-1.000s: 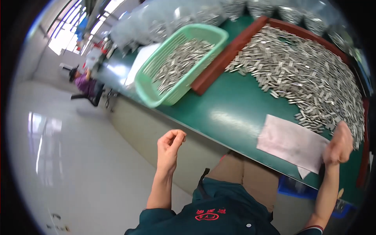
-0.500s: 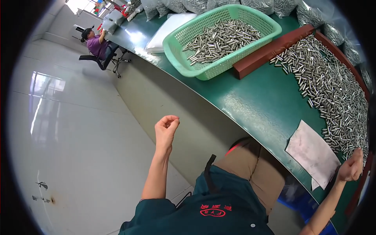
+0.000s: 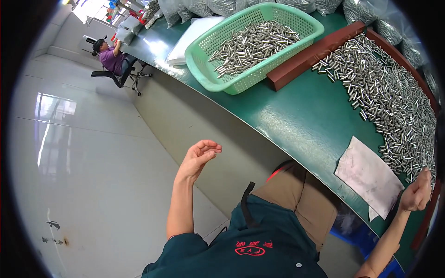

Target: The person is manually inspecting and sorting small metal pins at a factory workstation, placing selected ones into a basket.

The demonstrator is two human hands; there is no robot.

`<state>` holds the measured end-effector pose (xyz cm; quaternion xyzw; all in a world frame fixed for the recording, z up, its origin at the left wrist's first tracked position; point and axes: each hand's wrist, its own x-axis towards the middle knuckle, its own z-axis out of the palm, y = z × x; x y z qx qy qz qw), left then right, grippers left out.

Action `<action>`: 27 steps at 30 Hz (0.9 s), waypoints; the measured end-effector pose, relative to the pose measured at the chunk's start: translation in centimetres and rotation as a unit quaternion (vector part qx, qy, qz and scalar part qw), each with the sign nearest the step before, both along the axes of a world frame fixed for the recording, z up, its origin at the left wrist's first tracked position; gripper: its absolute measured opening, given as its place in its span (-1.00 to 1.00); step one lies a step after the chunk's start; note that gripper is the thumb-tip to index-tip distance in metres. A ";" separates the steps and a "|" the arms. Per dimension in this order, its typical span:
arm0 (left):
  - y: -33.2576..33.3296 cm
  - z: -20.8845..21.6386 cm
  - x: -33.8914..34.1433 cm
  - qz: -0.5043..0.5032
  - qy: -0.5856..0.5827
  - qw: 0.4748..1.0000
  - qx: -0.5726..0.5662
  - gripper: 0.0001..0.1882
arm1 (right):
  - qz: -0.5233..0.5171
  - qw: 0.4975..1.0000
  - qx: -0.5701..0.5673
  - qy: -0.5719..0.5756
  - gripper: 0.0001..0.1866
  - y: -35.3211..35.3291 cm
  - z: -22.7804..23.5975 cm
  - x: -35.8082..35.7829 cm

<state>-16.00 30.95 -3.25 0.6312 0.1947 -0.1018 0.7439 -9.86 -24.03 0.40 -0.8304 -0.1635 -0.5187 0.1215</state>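
Observation:
My left hand (image 3: 200, 158) is raised in front of the table edge, above the floor, its fingers loosely bent and the thumb a little apart from them. Nothing shows in it. At the far right, my right hand (image 3: 416, 191) is at the near end of a big heap of small shiny metal pins (image 3: 371, 88). Its fingers are bent together, and whatever they may hold is hidden. Beside that hand a stained whitish cloth or sheet (image 3: 368, 176) lies on the green table (image 3: 296, 113).
Dark red bars (image 3: 315, 58) border the heap. A light green perforated basket (image 3: 208, 83) holds more metal pins. Clear bags of parts (image 3: 359, 11) line the back, and a white stack (image 3: 185, 46) lies left of the basket. A co-worker in purple (image 3: 111, 58) sits far left.
My left hand has loosened from a pinch, its fingers stretching out to the right. My right hand stays by the heap's near end. The whole view has shifted slightly.

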 end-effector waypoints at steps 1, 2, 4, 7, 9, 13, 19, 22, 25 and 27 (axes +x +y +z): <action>-0.8 0.5 -0.1 0.001 0.004 1.000 0.007 -0.77 | 0.048 0.997 0.046 0.048 -0.64 -0.3 -0.9 0.0; -1.6 0.9 0.0 0.010 -0.002 1.000 -0.012 -0.79 | 0.047 0.996 0.066 0.049 -0.63 -0.5 -1.9 0.1; -2.4 1.4 0.1 0.000 -0.012 0.999 -0.034 -0.82 | 0.027 0.998 0.058 0.030 -0.61 -1.0 -2.5 0.0; -3.6 2.0 1.3 -0.109 -0.103 0.980 0.128 -0.94 | 0.092 0.988 0.118 -0.025 -0.66 1.1 -1.2 0.8; -7.6 6.4 2.3 -0.128 -0.187 0.942 0.248 -0.93 | 0.219 0.937 0.271 -0.007 -0.70 4.3 0.2 1.8; -19.0 9.5 8.3 -0.287 -0.431 0.764 0.384 -0.83 | 0.346 0.834 0.429 0.026 -0.67 3.4 1.3 1.4; -30.4 7.0 14.1 -0.423 -0.477 0.700 0.321 -0.95 | 0.333 0.864 0.377 0.032 -0.66 4.1 1.4 0.4; -32.8 5.5 15.0 -0.413 -0.466 0.696 0.359 -0.93 | 0.337 0.878 0.338 0.046 -0.71 5.0 1.5 0.3; -33.9 4.9 14.7 -0.425 -0.453 0.682 0.387 -0.89 | 0.336 0.890 0.300 0.069 -0.77 4.7 0.7 0.5; -33.9 4.5 14.6 -0.417 -0.466 0.671 0.399 -0.88 | 0.341 0.889 0.298 0.066 -0.78 5.3 0.9 0.6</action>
